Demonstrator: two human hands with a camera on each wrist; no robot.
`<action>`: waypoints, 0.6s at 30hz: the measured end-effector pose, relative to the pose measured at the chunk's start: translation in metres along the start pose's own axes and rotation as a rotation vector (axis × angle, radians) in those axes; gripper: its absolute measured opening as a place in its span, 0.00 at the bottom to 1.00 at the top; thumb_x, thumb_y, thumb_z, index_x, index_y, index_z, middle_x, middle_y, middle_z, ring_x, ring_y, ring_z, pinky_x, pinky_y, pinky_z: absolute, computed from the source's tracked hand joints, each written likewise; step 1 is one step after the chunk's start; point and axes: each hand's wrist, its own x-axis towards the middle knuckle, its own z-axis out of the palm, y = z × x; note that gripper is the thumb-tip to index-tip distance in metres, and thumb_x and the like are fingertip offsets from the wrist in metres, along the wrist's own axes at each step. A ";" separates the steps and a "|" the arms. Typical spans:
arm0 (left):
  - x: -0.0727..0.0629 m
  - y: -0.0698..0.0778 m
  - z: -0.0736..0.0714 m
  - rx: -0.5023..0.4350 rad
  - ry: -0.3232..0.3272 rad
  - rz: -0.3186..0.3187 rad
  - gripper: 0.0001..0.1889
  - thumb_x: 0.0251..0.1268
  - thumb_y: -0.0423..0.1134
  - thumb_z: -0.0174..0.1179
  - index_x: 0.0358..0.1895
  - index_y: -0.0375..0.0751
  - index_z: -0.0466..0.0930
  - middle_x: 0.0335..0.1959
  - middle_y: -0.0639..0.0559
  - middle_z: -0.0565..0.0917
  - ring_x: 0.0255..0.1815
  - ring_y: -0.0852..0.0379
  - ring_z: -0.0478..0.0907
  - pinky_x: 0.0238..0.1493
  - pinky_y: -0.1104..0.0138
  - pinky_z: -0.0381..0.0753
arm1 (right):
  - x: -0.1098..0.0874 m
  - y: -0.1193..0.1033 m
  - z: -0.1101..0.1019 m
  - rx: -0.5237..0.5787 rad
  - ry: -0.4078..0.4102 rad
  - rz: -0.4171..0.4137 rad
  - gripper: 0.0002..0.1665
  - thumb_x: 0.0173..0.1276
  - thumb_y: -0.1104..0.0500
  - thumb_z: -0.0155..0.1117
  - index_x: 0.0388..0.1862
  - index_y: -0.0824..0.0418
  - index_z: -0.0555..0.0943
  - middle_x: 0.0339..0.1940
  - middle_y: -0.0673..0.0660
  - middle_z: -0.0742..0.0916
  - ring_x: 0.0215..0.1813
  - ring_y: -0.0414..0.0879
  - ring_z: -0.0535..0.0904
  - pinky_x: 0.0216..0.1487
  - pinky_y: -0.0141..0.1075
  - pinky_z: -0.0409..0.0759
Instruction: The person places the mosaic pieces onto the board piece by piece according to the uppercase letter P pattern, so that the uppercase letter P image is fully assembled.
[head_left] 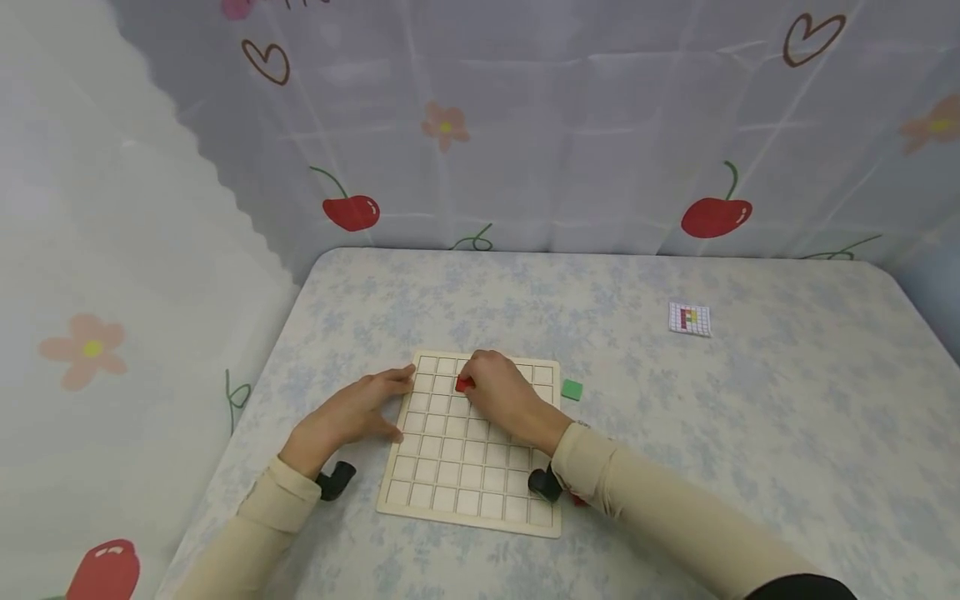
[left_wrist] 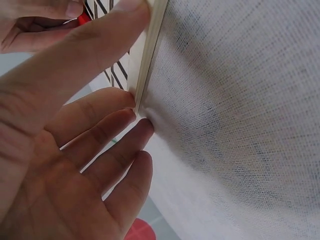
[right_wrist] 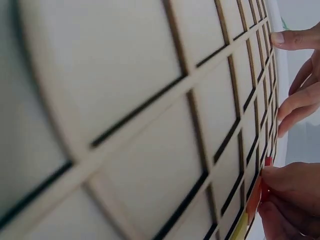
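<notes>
A pale wooden grid board [head_left: 431, 473] lies on the table, its surface divided into square cells. My right hand [head_left: 506, 396] reaches over the board's upper part and pinches a small red tile [head_left: 462, 385] between thumb and fingertips. Beside those fingers, the right wrist view shows an orange tile [right_wrist: 254, 197] and a yellow tile [right_wrist: 240, 227] in the grid, partly cut off. At the left edge, my left hand [head_left: 348, 414] touches the board with thumb and fingertips. Its fingers [left_wrist: 102, 137] are spread and only slightly bent in the left wrist view.
A green tile [head_left: 572, 389] lies just right of the board. Farther back on the right is a small card [head_left: 690, 319] with a coloured grid pattern. Something red [head_left: 578, 501] shows partly from beneath the right forearm. A patterned curtain [head_left: 555, 150] stands behind the table.
</notes>
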 end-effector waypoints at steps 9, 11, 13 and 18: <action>0.001 0.001 -0.001 -0.008 0.001 0.004 0.42 0.48 0.35 0.77 0.68 0.28 0.69 0.76 0.41 0.58 0.74 0.39 0.58 0.68 0.48 0.67 | 0.000 -0.003 0.001 0.057 -0.006 0.018 0.08 0.65 0.71 0.66 0.38 0.63 0.89 0.41 0.57 0.87 0.45 0.48 0.83 0.42 0.33 0.82; 0.001 0.001 -0.001 -0.008 0.004 0.007 0.42 0.48 0.35 0.77 0.68 0.27 0.69 0.76 0.40 0.58 0.74 0.38 0.58 0.68 0.48 0.67 | -0.001 -0.003 0.002 0.055 -0.008 0.017 0.07 0.66 0.70 0.66 0.38 0.62 0.89 0.41 0.56 0.87 0.45 0.48 0.83 0.42 0.33 0.82; 0.001 0.001 -0.001 -0.005 0.005 0.009 0.41 0.48 0.35 0.77 0.68 0.27 0.69 0.76 0.40 0.58 0.74 0.38 0.58 0.67 0.48 0.67 | -0.002 -0.003 0.002 0.054 -0.006 0.010 0.06 0.66 0.69 0.66 0.37 0.62 0.89 0.41 0.56 0.87 0.45 0.48 0.83 0.42 0.34 0.82; 0.001 0.001 0.000 -0.002 0.005 0.005 0.42 0.48 0.36 0.77 0.68 0.27 0.69 0.76 0.40 0.59 0.74 0.38 0.58 0.68 0.48 0.67 | -0.003 -0.004 0.004 0.010 0.006 -0.031 0.08 0.68 0.69 0.64 0.38 0.62 0.89 0.41 0.56 0.86 0.47 0.50 0.82 0.51 0.39 0.81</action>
